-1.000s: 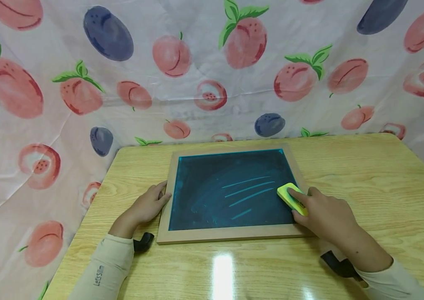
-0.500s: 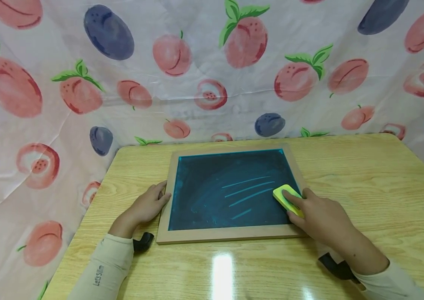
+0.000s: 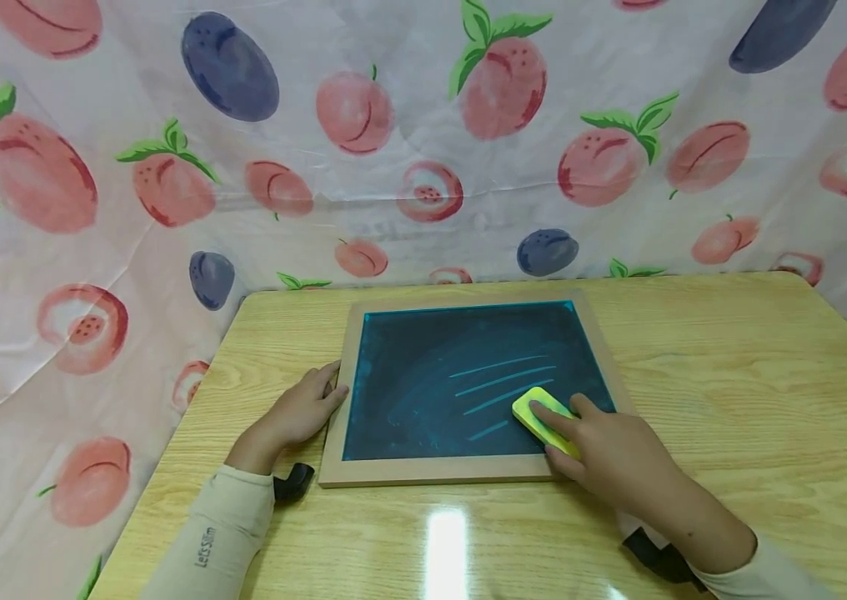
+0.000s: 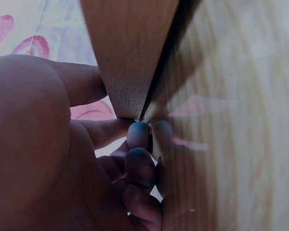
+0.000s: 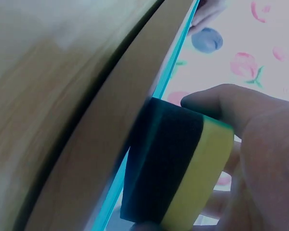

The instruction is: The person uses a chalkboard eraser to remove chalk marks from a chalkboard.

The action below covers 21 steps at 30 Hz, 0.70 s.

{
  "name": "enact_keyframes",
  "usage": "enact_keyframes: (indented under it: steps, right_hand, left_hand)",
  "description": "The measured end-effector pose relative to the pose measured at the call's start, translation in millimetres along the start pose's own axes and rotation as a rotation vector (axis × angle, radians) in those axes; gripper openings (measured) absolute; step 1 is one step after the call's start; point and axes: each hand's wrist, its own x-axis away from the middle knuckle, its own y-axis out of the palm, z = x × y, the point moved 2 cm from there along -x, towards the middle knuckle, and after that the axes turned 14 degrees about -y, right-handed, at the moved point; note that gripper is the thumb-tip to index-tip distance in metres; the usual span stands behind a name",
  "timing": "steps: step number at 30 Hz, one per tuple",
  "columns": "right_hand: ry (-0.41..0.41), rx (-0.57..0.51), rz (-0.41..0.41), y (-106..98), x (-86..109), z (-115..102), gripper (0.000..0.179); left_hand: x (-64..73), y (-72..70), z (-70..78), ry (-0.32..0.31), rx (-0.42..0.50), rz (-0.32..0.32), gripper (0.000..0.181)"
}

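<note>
A wood-framed chalkboard [image 3: 434,472] lies on the table, its dark surface carrying several slanted chalk strokes [image 3: 502,385] and faint smears. My right hand [image 3: 611,454] grips a yellow chalkboard eraser [image 3: 532,423] low on the board's right half, index finger laid along its top. In the right wrist view, the eraser's dark felt side [image 5: 161,159] faces the board, close by the frame. At the left frame edge, my left hand [image 3: 305,410] holds the board, thumb on the frame; the left wrist view has its fingertips [image 4: 138,134] curled at the frame's lower edge.
The wood-grain table [image 3: 739,358] extends around the board on all sides. Behind and to the left hangs a fruit-print cloth [image 3: 378,192]. Black wrist straps [image 3: 293,483] show below both hands.
My right hand has slid the eraser leftward and slightly down across the board, near the ends of the lower chalk strokes. My left hand keeps its place; the head view has shifted slightly.
</note>
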Motion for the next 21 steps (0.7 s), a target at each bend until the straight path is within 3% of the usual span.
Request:
enact_keyframes:
  steps: [16,21]
  right_hand:
    - [-0.112,-0.016,-0.071,2.7,-32.2,-45.2,0.051]
    - [-0.101,-0.035,-0.070,3.0,-37.6,-51.8,0.051]
  left_hand:
    - [4.1,-1.5,2.1,-0.004,0.029,-0.015,0.072]
    - [4.6,-2.0,1.9,-0.012,0.020,-0.009,0.073]
